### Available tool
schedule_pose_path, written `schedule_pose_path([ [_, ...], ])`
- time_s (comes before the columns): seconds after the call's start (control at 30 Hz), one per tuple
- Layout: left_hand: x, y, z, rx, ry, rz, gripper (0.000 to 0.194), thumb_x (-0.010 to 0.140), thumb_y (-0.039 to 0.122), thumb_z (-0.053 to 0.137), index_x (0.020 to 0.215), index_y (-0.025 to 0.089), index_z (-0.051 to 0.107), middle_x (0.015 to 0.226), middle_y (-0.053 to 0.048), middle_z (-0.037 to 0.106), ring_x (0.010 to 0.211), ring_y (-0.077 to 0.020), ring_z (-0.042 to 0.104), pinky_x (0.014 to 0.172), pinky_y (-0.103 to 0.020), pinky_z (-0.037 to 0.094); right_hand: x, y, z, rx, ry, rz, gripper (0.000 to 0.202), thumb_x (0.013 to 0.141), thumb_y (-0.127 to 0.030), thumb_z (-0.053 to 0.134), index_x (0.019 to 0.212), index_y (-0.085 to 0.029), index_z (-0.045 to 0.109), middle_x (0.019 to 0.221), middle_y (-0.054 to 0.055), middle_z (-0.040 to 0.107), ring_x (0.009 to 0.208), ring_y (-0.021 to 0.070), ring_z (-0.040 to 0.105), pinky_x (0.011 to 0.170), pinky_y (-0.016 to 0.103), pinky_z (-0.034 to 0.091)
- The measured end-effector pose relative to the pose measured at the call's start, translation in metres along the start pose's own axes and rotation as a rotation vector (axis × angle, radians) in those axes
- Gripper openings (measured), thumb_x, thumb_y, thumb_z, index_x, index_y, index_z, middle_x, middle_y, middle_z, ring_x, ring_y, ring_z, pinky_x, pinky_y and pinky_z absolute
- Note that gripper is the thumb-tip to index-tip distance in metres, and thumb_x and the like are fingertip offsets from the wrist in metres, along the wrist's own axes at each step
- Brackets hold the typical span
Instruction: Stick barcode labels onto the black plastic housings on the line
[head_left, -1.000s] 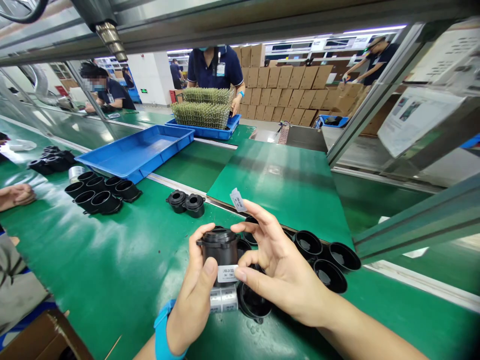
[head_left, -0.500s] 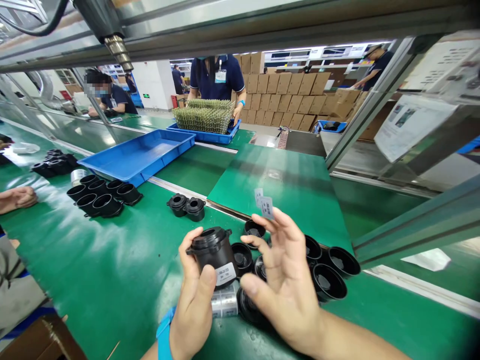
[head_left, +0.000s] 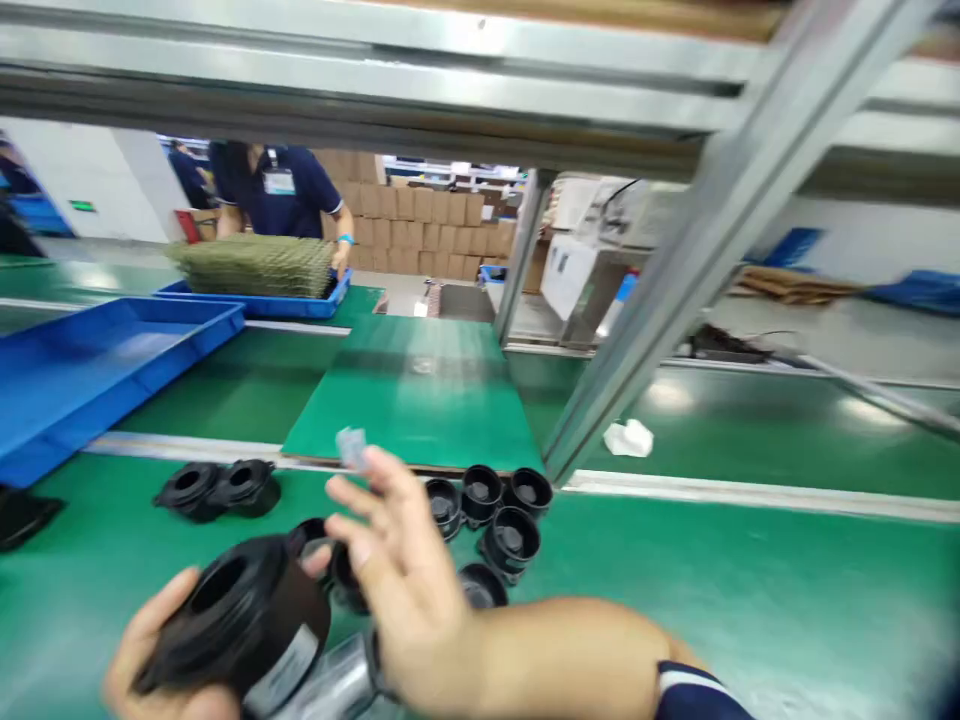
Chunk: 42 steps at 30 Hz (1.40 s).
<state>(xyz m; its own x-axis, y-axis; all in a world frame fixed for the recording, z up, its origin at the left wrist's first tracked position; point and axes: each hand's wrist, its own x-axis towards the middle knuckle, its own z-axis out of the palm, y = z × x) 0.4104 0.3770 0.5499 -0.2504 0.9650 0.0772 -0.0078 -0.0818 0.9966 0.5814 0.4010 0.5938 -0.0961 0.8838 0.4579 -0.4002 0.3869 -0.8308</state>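
In the lower left of the head view, my left hand (head_left: 161,640) is wrapped round a black plastic housing (head_left: 251,610), tilted, with a round opening on top. A white label (head_left: 289,668) sticks to its side. My right hand (head_left: 409,570) is raised beside it, holding small pale label stickers (head_left: 351,447) at a fingertip; its other fingers are spread. Blur hides how they are held. A shiny roll of labels (head_left: 341,675) lies partly hidden below the housing. Several black housings (head_left: 511,540) stand with open ends up behind and beside my right hand.
Two more black housings (head_left: 247,487) stand left of centre on the green table (head_left: 675,590). A blue tray (head_left: 112,350) lies at the far left. Across the line, a co-worker (head_left: 277,200) handles a tray of mesh-like pieces (head_left: 259,265). A metal post (head_left: 637,370) slants at the right.
The view has swung to the right and is blurred. The held housing appears lower, closer and more tilted. My right hand still carries the stickers.
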Motion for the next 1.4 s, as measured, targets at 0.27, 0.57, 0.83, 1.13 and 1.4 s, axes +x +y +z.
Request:
schedule_pose_path([
  [0.27, 0.023, 0.044, -0.048, 1.027, 0.299, 0.155, 0.071, 0.076, 0.071, 0.078, 0.127, 0.025, 0.057, 0.113, -0.012, 0.076, 0.106, -0.0415, 0.073, 0.088, -0.055, 0.058, 0.019, -0.038, -0.013, 0.025, 0.119, 0.022, 0.042, 0.108, -0.029, 0.067, 0.145, -0.046, 0.055, 0.144, 0.002, 0.056, 0.131, 0.023, 0.057, 0.112, 0.042, 0.051],
  [0.57, 0.048, 0.015, -0.049, 0.974, 0.0, 0.146, 0.052, 0.107, 0.057, 0.043, 0.143, 0.023, 0.059, 0.09, -0.004, 0.074, 0.084, -0.0277, 0.073, 0.08, -0.04, 0.057, 0.014, -0.038, -0.011, 0.022, 0.072, 0.035, 0.044, 0.108, -0.028, 0.069, 0.144, -0.05, 0.057, 0.141, 0.0, 0.056, 0.127, 0.022, 0.055, 0.111, 0.04, 0.05],
  [0.83, 0.104, 0.002, -0.045, 0.947, 0.135, 0.265, 0.041, 0.094, 0.056, 0.065, 0.119, 0.026, 0.079, 0.088, -0.006, 0.059, 0.085, -0.0314, 0.063, 0.08, -0.041, 0.051, 0.013, -0.042, -0.013, 0.046, 0.054, 0.038, 0.042, 0.108, -0.031, 0.069, 0.144, -0.05, 0.057, 0.142, 0.0, 0.057, 0.126, 0.0214, 0.056, 0.113, 0.04, 0.048],
  [1.13, 0.06, 0.032, -0.041, 0.459, 0.33, 0.21, 0.056, 0.096, 0.07, 0.057, 0.118, 0.021, 0.07, 0.083, -0.001, 0.055, 0.074, -0.0204, 0.049, 0.071, -0.032, 0.045, 0.018, -0.037, -0.017, 0.02, 0.003, 0.031, 0.044, 0.107, -0.037, 0.071, 0.145, -0.051, 0.055, 0.142, -0.001, 0.056, 0.125, 0.0218, 0.058, 0.116, 0.042, 0.044],
  [1.4, 0.009, 0.06, 0.003, -0.138, 0.071, 0.01, 0.055, 0.089, 0.071, 0.073, 0.079, 0.018, 0.068, 0.072, 0.003, 0.053, 0.063, -0.0111, 0.041, 0.057, -0.021, 0.042, 0.023, -0.031, -0.024, 0.011, -0.203, 0.192, 0.052, 0.104, -0.045, 0.076, 0.149, -0.046, 0.049, 0.159, 0.003, 0.047, 0.147, 0.031, 0.048, 0.125, 0.061, 0.03],
])
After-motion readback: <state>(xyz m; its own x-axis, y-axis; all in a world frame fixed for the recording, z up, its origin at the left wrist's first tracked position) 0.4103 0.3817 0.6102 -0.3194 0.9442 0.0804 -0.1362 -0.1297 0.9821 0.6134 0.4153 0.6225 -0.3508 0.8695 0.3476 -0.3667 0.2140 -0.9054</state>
